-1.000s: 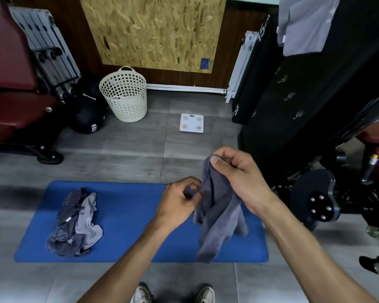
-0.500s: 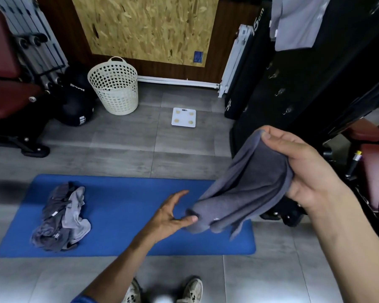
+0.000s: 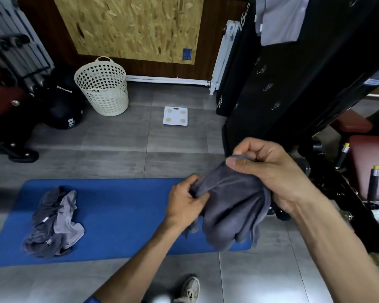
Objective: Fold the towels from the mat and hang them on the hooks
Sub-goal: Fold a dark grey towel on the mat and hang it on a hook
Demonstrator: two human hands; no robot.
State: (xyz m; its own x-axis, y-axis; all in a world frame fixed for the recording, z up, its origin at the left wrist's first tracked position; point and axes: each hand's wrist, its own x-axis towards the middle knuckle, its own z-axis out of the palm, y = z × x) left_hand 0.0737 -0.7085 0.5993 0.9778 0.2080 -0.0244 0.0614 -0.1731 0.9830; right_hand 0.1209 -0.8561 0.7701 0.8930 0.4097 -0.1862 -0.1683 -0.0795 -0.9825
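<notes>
While the right hand [image 3: 269,171] pinches the grey towel [image 3: 232,206] at its top edge, thumb over cloth, the left hand [image 3: 185,204] grips a bunched edge lower down. Towel held up over the right end of the blue mat [image 3: 118,215], likely so it drapes free and a fold line can be found. Remaining towels [image 3: 53,224] sit crumpled at the mat's left end, not yet handled. Hooks [image 3: 268,87] on the black panel to the right look bare; one pale towel [image 3: 278,18] hangs higher up.
</notes>
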